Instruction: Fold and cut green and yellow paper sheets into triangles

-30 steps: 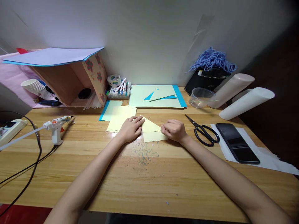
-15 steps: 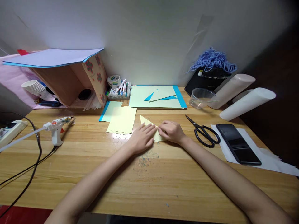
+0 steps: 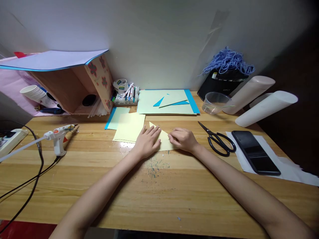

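Observation:
A pale yellow sheet of paper (image 3: 164, 144), folded to a slanted edge with a pointed tip at the far left, lies on the table between my hands. My left hand (image 3: 147, 141) rests flat on its left side, fingers stretched out and a little apart. Curled at the paper's right part is my right hand (image 3: 183, 140), its thumb and forefinger pinched at the slanted edge. That hand covers the paper's right corner. Beyond the left hand, square pale yellow sheets (image 3: 129, 127) partly overlap a blue-edged sheet (image 3: 115, 120).
Black-handled scissors (image 3: 219, 141) and a phone (image 3: 255, 152) lie to the right. Large sheets (image 3: 147, 103) with cut pieces are behind. A hot glue gun (image 3: 59, 139) with its cord, a box of markers (image 3: 127, 98) and a cardboard box (image 3: 101, 83) stand left; a clear bowl (image 3: 215, 104) sits back right.
My left hand has slid left along the paper, away from my right hand, uncovering more of the sheet's middle. The right hand keeps its place. The view has shifted slightly.

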The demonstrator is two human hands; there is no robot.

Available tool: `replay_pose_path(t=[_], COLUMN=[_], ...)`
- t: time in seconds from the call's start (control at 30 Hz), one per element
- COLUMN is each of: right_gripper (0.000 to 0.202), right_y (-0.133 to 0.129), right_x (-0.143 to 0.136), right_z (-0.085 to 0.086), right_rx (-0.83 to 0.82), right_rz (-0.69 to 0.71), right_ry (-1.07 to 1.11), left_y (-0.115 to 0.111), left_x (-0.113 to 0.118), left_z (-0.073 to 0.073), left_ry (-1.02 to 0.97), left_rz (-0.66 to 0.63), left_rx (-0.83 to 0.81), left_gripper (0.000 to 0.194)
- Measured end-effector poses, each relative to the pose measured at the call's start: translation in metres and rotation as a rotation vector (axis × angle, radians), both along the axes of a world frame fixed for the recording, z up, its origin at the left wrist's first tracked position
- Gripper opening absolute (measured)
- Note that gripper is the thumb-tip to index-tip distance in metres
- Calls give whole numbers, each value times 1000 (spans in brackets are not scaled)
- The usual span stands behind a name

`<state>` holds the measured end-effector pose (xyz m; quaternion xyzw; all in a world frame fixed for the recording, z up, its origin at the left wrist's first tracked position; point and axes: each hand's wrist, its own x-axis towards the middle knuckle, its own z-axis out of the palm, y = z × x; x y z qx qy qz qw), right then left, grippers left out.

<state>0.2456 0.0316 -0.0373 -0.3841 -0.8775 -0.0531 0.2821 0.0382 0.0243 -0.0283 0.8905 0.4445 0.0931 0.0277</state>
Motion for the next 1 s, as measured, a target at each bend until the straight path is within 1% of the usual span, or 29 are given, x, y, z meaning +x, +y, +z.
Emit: replay_pose_path(t=[0.2,0.33,0.53,0.67,0.8,0.93,1.0], right_gripper=[29,28,23,15,20,16,15], right_y=[0,0,0,0,1,2,2], right_x=[0,0,-1,-4,-7,-6,-6], right_z=[0,-1,-3,1,2,1,1], right_rx=[4,0,-77,-212,-341,-387,-391], right_rz=[-1,2,9,-12,-14,24,52], right_ry=[3,8,19,53,99,134,135], left_y=[14,19,17,16,16,16,15], left_x=[-13,-18,-18,-19,-21,-22,-21], left_z=[-1,-4,-6,-6,-6,-5,-3], left_ry=[0,-10,-58,-124,-169,-194,-206], left_rz=[144,179,157,131,84,63,25], left_rx=[53,81,87,74,39,23,16], left_gripper=[45,43,42,39,39,41,40])
